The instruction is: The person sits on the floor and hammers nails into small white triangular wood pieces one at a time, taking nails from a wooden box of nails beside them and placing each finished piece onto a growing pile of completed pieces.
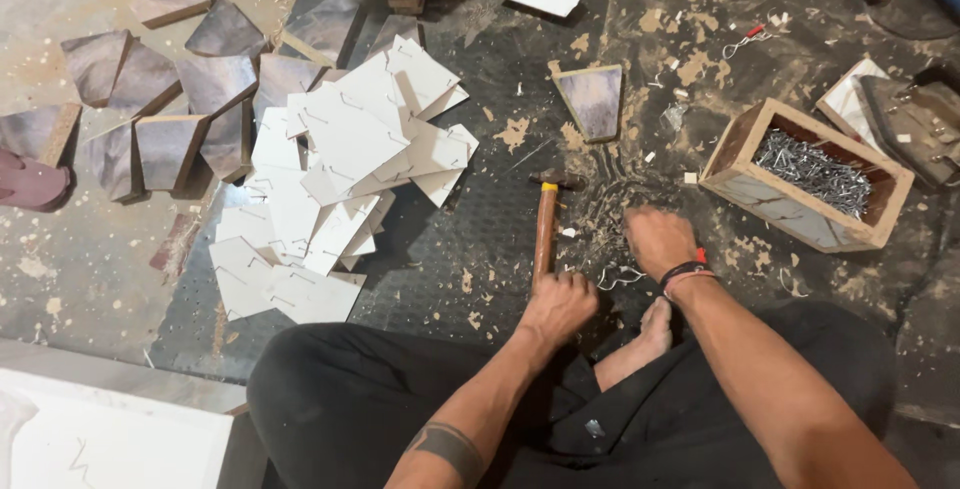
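My left hand (556,303) is closed around the lower end of a hammer's wooden handle (545,229). The hammer lies on the dark floor mat with its metal head (557,181) pointing away from me. My right hand (657,239), with bands at the wrist, rests knuckles up on the mat just right of the hammer. Its fingers curl down among wood chips and a few bent wire staples (620,275), and what they touch is hidden. A trapezoid board piece (592,99) lies beyond the hammer.
An open wooden box (735,144) full of nails (815,169) stands to the right. A heap of white cut pieces (340,169) and several dark wood wedges (170,99) lie on the left. My bare foot (650,334) and a white board (110,439) are close to me.
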`<action>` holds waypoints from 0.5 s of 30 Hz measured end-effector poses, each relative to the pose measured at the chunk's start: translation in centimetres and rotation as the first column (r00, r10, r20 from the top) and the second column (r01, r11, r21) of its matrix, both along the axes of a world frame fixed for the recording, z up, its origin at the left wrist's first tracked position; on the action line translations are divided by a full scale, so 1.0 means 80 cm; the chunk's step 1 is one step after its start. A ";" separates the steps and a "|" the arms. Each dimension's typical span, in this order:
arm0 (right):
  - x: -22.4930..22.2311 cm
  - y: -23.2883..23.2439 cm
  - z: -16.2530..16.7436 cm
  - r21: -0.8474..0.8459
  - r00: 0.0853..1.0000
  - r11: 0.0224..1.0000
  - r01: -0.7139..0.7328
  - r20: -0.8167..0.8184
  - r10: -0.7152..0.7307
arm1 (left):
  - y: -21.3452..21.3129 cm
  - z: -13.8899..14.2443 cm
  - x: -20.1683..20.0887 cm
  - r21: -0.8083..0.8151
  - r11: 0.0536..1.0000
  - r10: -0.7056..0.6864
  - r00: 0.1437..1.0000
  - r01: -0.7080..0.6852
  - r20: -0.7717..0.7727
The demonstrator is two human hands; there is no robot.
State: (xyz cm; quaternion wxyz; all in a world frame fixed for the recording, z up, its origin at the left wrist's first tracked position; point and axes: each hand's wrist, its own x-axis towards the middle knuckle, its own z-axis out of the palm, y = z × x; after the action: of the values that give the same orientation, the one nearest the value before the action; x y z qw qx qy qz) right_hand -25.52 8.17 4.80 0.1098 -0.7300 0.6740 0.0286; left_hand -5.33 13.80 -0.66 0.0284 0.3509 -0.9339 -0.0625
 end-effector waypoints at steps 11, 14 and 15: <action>0.015 0.009 0.003 -0.274 0.893 0.902 -0.333 0.215 0.395 | -0.073 0.096 0.071 0.418 0.805 0.581 0.418 -0.421 -0.699; 0.018 0.010 -0.007 0.051 0.959 0.960 -0.275 0.092 0.270 | -0.118 0.141 0.172 0.376 0.580 0.650 0.132 -0.723 -0.749; 0.019 0.010 -0.010 0.081 0.966 0.965 -0.251 0.082 0.245 | -0.136 0.154 0.209 0.323 0.693 0.379 -0.055 -0.644 -0.924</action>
State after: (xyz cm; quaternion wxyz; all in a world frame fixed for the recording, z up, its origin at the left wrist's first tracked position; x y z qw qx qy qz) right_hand -24.00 8.98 4.03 0.1623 -0.8034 0.5710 0.0466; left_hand 11.38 2.95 11.62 0.6602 0.5484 -0.4909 -0.1499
